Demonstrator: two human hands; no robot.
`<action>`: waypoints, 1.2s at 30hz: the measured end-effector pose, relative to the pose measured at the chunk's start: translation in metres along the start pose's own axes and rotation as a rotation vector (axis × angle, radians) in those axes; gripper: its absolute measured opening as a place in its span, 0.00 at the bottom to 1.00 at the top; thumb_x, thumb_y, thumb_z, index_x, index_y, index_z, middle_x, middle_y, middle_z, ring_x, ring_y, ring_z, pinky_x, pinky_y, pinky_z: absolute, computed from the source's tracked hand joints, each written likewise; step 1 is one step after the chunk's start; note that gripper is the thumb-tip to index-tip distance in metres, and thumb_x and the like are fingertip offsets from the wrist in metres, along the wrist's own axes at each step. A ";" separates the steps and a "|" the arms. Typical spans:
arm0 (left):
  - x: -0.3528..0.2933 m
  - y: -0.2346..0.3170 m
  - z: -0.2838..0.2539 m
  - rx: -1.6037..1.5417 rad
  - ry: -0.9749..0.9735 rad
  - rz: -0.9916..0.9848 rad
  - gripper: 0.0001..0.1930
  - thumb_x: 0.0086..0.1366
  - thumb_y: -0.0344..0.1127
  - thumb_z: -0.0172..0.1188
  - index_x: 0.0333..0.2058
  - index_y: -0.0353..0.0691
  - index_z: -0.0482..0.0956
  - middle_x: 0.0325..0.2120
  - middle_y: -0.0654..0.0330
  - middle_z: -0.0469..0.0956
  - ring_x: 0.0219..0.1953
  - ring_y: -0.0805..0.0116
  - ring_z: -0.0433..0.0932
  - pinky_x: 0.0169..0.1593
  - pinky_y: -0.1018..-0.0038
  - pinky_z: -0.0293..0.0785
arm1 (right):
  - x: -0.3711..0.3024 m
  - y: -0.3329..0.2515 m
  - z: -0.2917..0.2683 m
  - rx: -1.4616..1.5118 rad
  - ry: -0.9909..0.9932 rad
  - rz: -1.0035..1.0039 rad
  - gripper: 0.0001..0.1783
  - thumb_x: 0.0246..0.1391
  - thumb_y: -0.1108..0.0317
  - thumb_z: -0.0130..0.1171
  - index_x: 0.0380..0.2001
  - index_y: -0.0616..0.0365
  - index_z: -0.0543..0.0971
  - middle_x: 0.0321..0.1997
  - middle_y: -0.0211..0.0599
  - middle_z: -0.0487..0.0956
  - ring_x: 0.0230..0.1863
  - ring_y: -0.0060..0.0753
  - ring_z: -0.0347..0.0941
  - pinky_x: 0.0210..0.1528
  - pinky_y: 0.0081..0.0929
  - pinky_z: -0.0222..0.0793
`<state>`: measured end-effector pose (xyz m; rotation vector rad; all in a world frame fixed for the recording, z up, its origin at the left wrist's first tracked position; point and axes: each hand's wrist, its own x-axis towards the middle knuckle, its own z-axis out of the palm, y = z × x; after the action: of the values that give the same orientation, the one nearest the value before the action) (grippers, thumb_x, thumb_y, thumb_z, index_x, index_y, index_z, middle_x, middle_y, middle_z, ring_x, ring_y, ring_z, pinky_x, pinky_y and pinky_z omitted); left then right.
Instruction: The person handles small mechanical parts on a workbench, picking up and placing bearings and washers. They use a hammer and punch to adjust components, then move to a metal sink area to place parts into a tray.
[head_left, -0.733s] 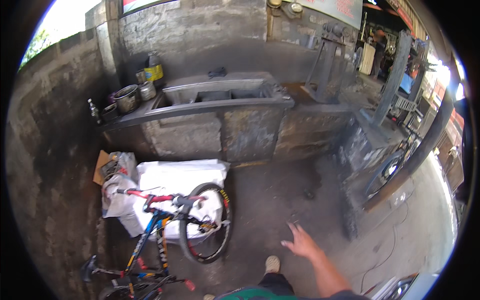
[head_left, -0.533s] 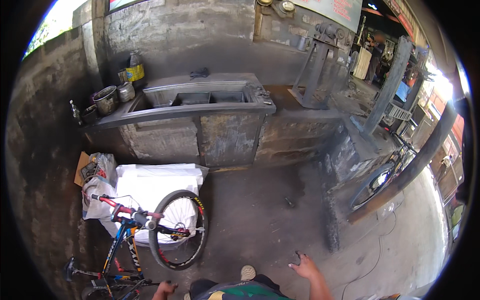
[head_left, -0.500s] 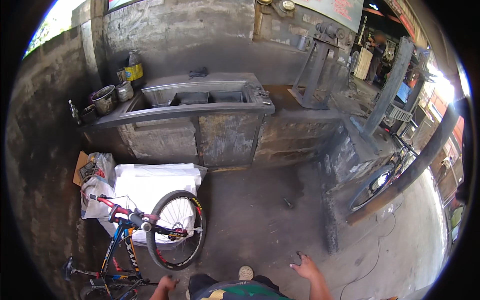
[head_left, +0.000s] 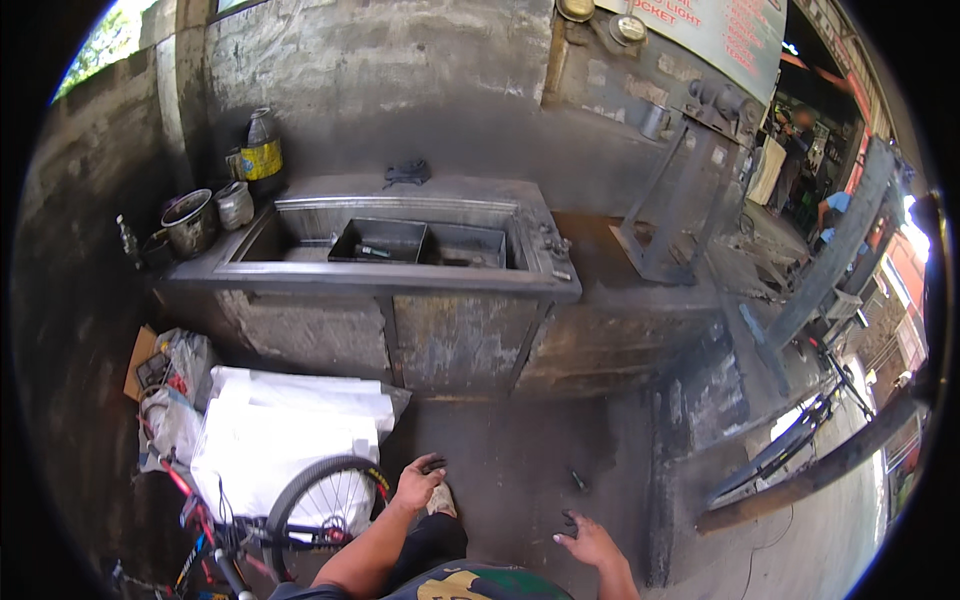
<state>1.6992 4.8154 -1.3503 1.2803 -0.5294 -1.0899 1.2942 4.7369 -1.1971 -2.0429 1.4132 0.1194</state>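
My left hand [head_left: 418, 482] is raised over the floor [head_left: 500, 440], its fingers dark at the tips, loosely bent and apart with nothing visible in them. It is nearest to the front wheel [head_left: 285, 505] of a red, blue and black bicycle [head_left: 205, 515], without touching it. My right hand [head_left: 592, 545] hangs over the floor to the right, thumb and fingers spread, holding nothing. A small dark, slim object [head_left: 578, 480] lies on the floor just beyond it; its kind is unclear.
A sooty counter [head_left: 420, 285] with a recessed basin and dark trays [head_left: 380, 240] stands ahead. Pots [head_left: 190, 222] and a bottle [head_left: 262, 130] sit at its left. White sheets [head_left: 290, 430] lie by the bicycle. A metal stand [head_left: 665, 235] and slanted post [head_left: 815, 465] are right.
My view has shifted closer to the counter. My left hand has risen and moved right, away from beside the bicycle. My right hand stays low and spread.
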 end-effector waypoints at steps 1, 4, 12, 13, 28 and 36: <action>0.008 0.036 0.023 -0.143 -0.052 -0.051 0.27 0.72 0.33 0.68 0.66 0.31 0.75 0.54 0.52 0.85 0.55 0.59 0.85 0.60 0.64 0.81 | 0.015 0.005 -0.006 0.011 -0.019 0.040 0.45 0.61 0.49 0.71 0.72 0.65 0.71 0.71 0.63 0.76 0.72 0.60 0.73 0.75 0.43 0.68; 0.061 0.138 0.047 -0.386 -0.120 -0.154 0.21 0.75 0.26 0.63 0.64 0.34 0.75 0.55 0.51 0.84 0.57 0.57 0.84 0.60 0.58 0.83 | 0.057 -0.019 -0.044 0.000 -0.092 0.091 0.44 0.61 0.49 0.71 0.72 0.65 0.71 0.71 0.63 0.76 0.73 0.60 0.72 0.75 0.43 0.67; 0.213 0.251 0.048 -0.157 -0.054 -0.024 0.15 0.74 0.28 0.66 0.57 0.34 0.81 0.50 0.56 0.86 0.52 0.62 0.85 0.59 0.63 0.82 | 0.234 -0.084 -0.140 0.042 -0.004 0.050 0.43 0.63 0.51 0.70 0.73 0.66 0.71 0.71 0.63 0.76 0.72 0.60 0.72 0.75 0.43 0.67; 0.237 0.260 0.042 0.015 -0.032 0.041 0.16 0.74 0.29 0.67 0.57 0.34 0.81 0.50 0.57 0.86 0.52 0.64 0.85 0.59 0.65 0.81 | 0.257 -0.090 -0.144 0.037 0.000 0.038 0.43 0.62 0.51 0.70 0.72 0.65 0.71 0.69 0.63 0.77 0.71 0.60 0.74 0.74 0.43 0.69; 0.608 0.388 -0.106 1.541 0.384 -0.011 0.27 0.68 0.59 0.69 0.43 0.35 0.89 0.49 0.41 0.86 0.57 0.44 0.83 0.61 0.55 0.80 | 0.565 -0.286 -0.285 0.177 -0.306 -0.409 0.39 0.65 0.49 0.68 0.71 0.62 0.72 0.61 0.61 0.83 0.60 0.60 0.82 0.65 0.47 0.75; 0.703 0.361 -0.032 1.381 -0.044 -0.460 0.50 0.61 0.75 0.66 0.59 0.27 0.82 0.56 0.34 0.83 0.63 0.43 0.82 0.66 0.56 0.78 | 0.669 -0.336 -0.273 -0.003 -0.087 -0.310 0.39 0.65 0.50 0.67 0.70 0.64 0.73 0.59 0.63 0.84 0.59 0.60 0.82 0.64 0.48 0.76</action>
<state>2.1589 4.1916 -1.1907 2.6709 -1.1473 -1.1035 1.7886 4.1183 -1.1091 -2.2035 1.0302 0.0775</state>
